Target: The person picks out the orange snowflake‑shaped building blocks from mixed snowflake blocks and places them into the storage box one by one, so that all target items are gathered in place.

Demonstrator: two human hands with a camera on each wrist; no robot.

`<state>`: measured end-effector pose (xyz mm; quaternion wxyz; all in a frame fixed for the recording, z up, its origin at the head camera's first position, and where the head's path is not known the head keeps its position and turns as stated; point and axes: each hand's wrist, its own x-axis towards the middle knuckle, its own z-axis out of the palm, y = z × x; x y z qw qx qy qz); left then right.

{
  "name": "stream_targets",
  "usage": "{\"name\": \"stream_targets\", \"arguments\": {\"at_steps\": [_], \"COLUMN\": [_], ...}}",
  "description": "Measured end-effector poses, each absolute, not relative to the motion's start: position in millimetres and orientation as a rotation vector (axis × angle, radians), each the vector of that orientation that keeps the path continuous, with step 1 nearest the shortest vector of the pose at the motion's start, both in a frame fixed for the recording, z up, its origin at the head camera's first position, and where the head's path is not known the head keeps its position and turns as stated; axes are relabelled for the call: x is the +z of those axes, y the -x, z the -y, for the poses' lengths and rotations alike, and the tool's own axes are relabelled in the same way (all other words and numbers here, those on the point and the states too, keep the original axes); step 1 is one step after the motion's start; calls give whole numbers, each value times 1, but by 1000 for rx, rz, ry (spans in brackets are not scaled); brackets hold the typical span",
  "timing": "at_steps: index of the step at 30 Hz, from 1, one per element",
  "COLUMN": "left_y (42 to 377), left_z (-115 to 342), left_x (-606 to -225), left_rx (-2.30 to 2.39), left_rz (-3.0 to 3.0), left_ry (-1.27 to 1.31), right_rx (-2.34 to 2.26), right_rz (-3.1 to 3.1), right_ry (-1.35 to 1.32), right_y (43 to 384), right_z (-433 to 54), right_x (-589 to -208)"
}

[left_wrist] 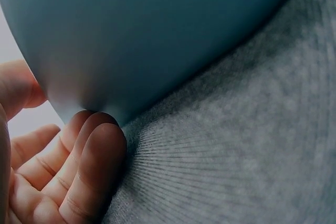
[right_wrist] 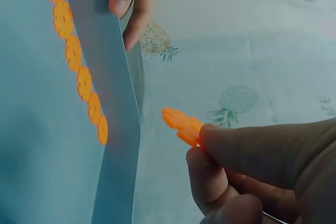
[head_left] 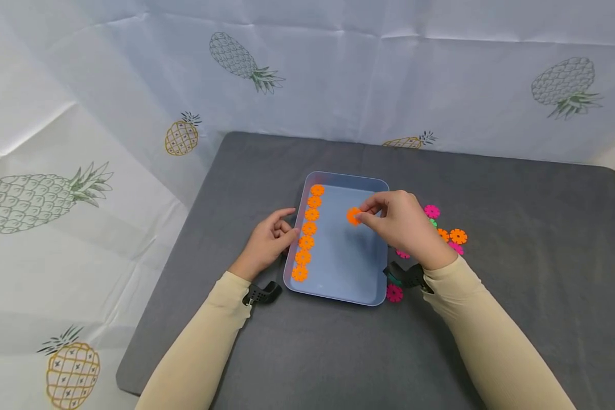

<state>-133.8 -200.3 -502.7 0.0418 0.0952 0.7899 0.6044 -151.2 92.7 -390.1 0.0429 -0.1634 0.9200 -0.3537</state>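
A blue tray (head_left: 345,270) lies on the dark grey tabletop. Along its left side runs a column of several orange notched flower-shaped discs (head_left: 306,242). My left hand (head_left: 267,242) holds the tray's left edge, thumb at the rim; in the left wrist view its curled fingers (left_wrist: 102,150) touch the outer wall. Over the tray, my right hand (head_left: 402,225) pinches one more orange disc (head_left: 353,216) between thumb and fingertips. The right wrist view shows that disc (right_wrist: 181,124) tilted, with the column of discs beyond the hand.
Loose discs lie right of the tray, partly hidden by my right hand and wrist: a pink one (head_left: 432,211), an orange one (head_left: 458,236), a dark pink one (head_left: 394,293) and others. Behind the table hangs a white cloth (head_left: 328,85) with printed pineapples.
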Motion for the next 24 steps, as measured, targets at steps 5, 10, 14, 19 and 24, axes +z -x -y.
{"name": "stream_targets", "arguments": {"at_steps": [5,10,14,19,24], "left_y": [133,131,128,126,125], "left_z": [199,197,197,197,196], "left_x": [-499,-495,-493,-490,-488], "left_rx": [1843,1848,1841,1842,1843], "left_rz": [-2427,-2416,-2415,-2419,-2410], "left_ry": [-277,-263,-257,-259,-258], "right_rx": [-1054,-1089,-1106,-1082,-1070], "right_rz": [-2844,-2817,-2776,-2765,-2764], "right_ry": [466,429,408,404,352], "right_y": [164,177,185,195,207], "right_z": [-86,-80,-75,-69,-64], "right_x": [-391,-395,-398,-403,-408]}}
